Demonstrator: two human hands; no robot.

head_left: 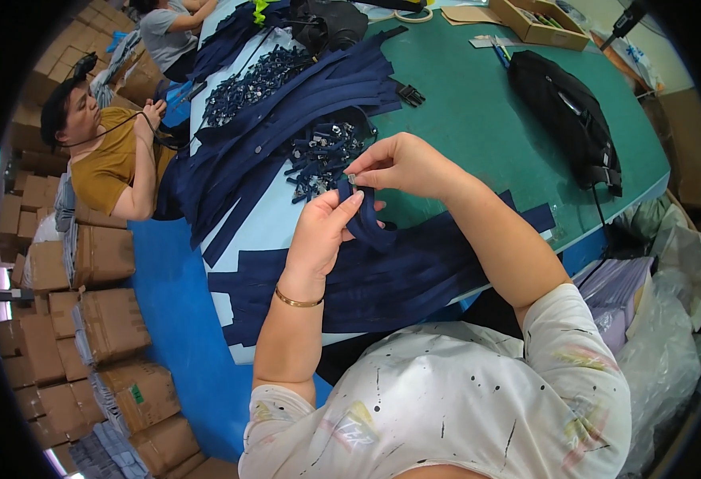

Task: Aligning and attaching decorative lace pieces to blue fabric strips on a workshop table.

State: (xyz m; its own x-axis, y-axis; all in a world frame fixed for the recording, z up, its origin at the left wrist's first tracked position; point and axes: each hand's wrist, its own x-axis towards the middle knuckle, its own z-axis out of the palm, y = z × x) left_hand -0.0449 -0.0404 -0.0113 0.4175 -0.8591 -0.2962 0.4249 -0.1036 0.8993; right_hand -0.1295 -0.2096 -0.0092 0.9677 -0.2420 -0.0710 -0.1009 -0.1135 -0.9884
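My left hand (329,226) is closed on a navy fabric strap (370,229), which loops down beside its fingers. The thumb presses the strap near its upper end. At that end my right hand (405,166) pinches a small silvery metal clip (352,180), touching the strap; whether the clip is fastened to it I cannot tell. Just beyond my hands lies a small heap of navy tabs with metal clips (318,157). Long navy straps (422,271) are spread in a layer on the table under my forearms.
More navy straps (287,120) lie beyond, beside a larger heap of clips (259,84). A black bag (566,120) rests on the green table (462,112); a cardboard tray (538,24) is at the back. A co-worker (115,152) sits left, near stacked cartons (111,319). A black buckle (409,95) lies ahead.
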